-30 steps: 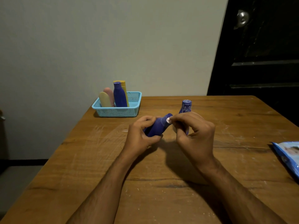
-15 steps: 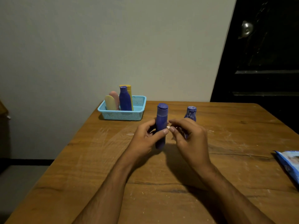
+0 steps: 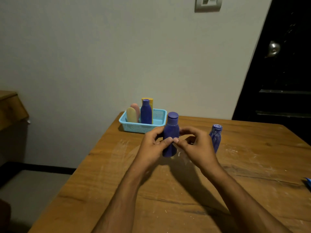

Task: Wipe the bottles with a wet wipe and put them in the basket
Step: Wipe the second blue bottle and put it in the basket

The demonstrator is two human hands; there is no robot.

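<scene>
I hold a plain blue bottle (image 3: pixel 170 132) upright above the wooden table (image 3: pixel 185 190). My left hand (image 3: pixel 151 145) grips its left side, thumb across the front. My right hand (image 3: pixel 195 145) wraps its right side, thumb tip meeting the left thumb on the bottle. No wipe shows in either hand. A patterned blue bottle (image 3: pixel 215 137) stands on the table just right of my right hand. The light blue basket (image 3: pixel 139 127) at the table's far left corner holds several bottles: yellow, pink, blue and orange.
A blue wipe packet's corner (image 3: pixel 308 181) pokes in at the right edge. A dark door (image 3: pixel 277 73) stands behind the table on the right. The table's left edge drops to the floor beside a wooden piece of furniture (image 3: pixel 11 108).
The bottle went from lying tilted in my hands to upright, and my right hand moved onto its side. The small white bit at my right fingertips is gone from sight. The view tilted up.
</scene>
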